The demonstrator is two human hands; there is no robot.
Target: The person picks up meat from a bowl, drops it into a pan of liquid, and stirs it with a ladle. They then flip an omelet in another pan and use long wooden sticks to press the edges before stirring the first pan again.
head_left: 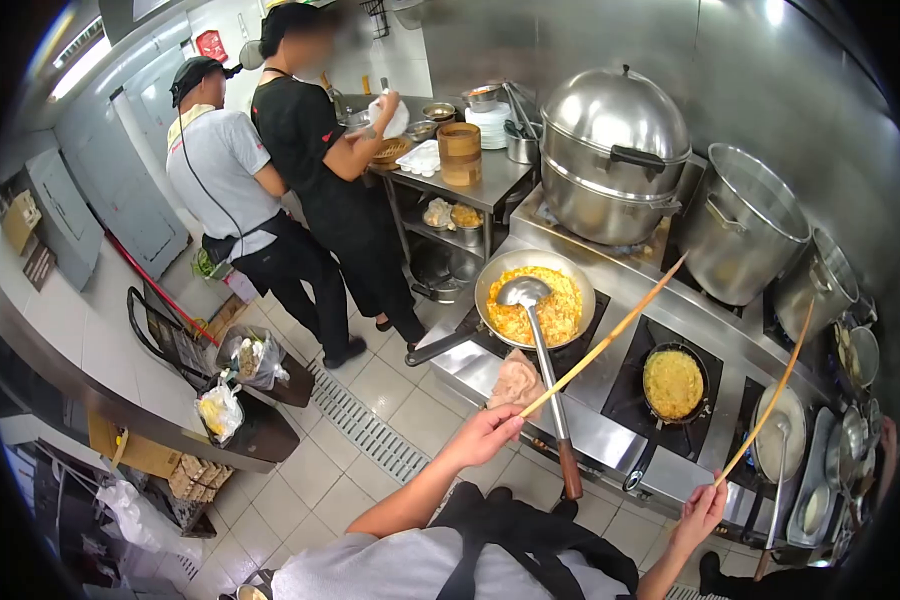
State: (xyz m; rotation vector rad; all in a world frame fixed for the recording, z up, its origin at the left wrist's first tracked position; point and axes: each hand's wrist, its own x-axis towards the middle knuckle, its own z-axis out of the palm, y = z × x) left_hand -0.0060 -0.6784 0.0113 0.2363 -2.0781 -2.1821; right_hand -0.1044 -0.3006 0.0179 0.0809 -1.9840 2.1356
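Note:
My left hand (485, 437) is closed around the lower end of a long wooden chopstick (610, 337), which slants up to the right over the stove. A second long chopstick (767, 405) is pinched in my right hand (702, 512), its tip pointing up toward the pots. Beyond my left hand, a frying pan (448, 346) holds an orange-yellow mix like fried rice. A ladle (542, 345) rests in it, wooden handle over the stove's front edge. Near my left hand lies a crumpled pinkish cloth (517, 380). Between the chopsticks, a small pan holds a round yellow omelette (673, 384).
A large domed steamer (618, 120) and a tall stockpot (742, 235) stand behind the burners. Two people (320, 150) work at the left by a steel table (505, 180). At right are a pale pan (780, 430) and trays; bins (250, 430) stand at left.

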